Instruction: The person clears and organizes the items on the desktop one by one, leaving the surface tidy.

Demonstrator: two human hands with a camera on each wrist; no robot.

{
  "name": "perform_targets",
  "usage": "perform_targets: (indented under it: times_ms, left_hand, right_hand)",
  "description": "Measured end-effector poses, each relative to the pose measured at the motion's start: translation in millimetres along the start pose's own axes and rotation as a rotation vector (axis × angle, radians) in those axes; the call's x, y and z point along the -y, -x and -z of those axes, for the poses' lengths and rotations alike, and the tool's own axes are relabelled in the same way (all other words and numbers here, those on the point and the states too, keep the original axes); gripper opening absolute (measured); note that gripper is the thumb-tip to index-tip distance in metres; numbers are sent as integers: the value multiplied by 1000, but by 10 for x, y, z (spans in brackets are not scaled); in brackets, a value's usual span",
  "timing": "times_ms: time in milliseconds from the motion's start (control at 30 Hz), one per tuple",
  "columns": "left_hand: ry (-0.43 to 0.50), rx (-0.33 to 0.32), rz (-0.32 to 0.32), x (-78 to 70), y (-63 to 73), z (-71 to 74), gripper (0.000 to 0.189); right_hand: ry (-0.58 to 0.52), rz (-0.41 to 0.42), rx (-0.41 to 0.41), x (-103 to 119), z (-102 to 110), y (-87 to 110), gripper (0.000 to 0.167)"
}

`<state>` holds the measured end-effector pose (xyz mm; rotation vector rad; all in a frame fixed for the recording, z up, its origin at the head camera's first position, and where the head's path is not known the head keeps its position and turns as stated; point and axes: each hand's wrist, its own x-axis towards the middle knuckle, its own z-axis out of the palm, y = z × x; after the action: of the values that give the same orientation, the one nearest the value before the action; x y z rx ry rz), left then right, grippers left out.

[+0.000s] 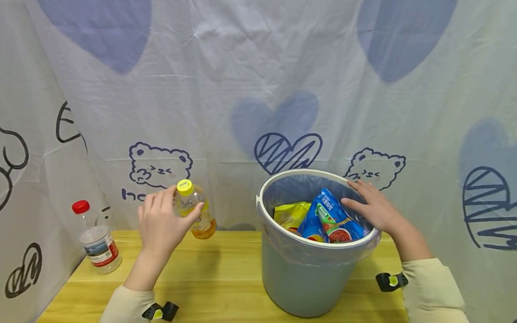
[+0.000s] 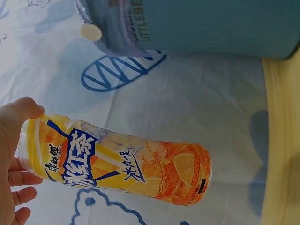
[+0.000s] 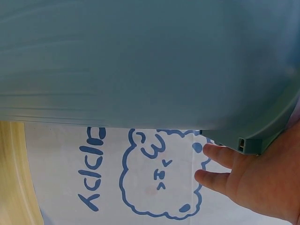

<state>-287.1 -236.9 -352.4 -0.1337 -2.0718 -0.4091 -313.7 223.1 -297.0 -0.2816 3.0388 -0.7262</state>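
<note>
My left hand (image 1: pixel 162 220) holds a plastic bottle of iced tea (image 1: pixel 204 225) near its top, thumb on one side and fingers on the other. The bottle has a yellow cap, an orange-and-yellow label and some amber liquid at its bottom. It hangs tilted above the table, left of a grey-green trash bin (image 1: pixel 305 279). My right hand (image 1: pixel 375 207) rests at the bin's right rim, thumb over the inside, with straight fingers (image 3: pixel 218 180) outside below the rim in the right wrist view. Inside the lined bin lie a blue snack bag (image 1: pixel 325 217) and a yellow bag (image 1: pixel 291 213).
A clear bottle (image 1: pixel 100 248) with a red cap stands at the left edge of the wooden table (image 1: pixel 218 285). Behind the table hangs a white cloth (image 1: pixel 225 121) with hearts and bear drawings. A clear liner (image 1: pixel 324 253) folds over the bin's rim.
</note>
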Motion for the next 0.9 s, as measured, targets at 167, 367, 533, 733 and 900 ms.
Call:
perform_targets:
  times_ms: [167, 367, 533, 733, 900]
  left_hand:
    - [28, -55, -22, -93, -93, 49, 66]
    - [73, -98, -27, -188, -193, 95, 67]
    - [129, -112, -34, -247, -268, 129, 69]
    - [180, -161, -65, -319, -346, 141, 72]
    - [236, -208, -79, -414, -421, 172, 72]
  right_hand:
    - [-1, -2, 0, 6, -3, 4, 81]
    - [-3, -5, 2, 7, -6, 3, 81]
    - [-3, -7, 4, 4, -9, -5, 81]
    - [-2, -2, 5, 5, -9, -12, 81]
    - [-10, 1, 4, 7, -10, -13, 81]
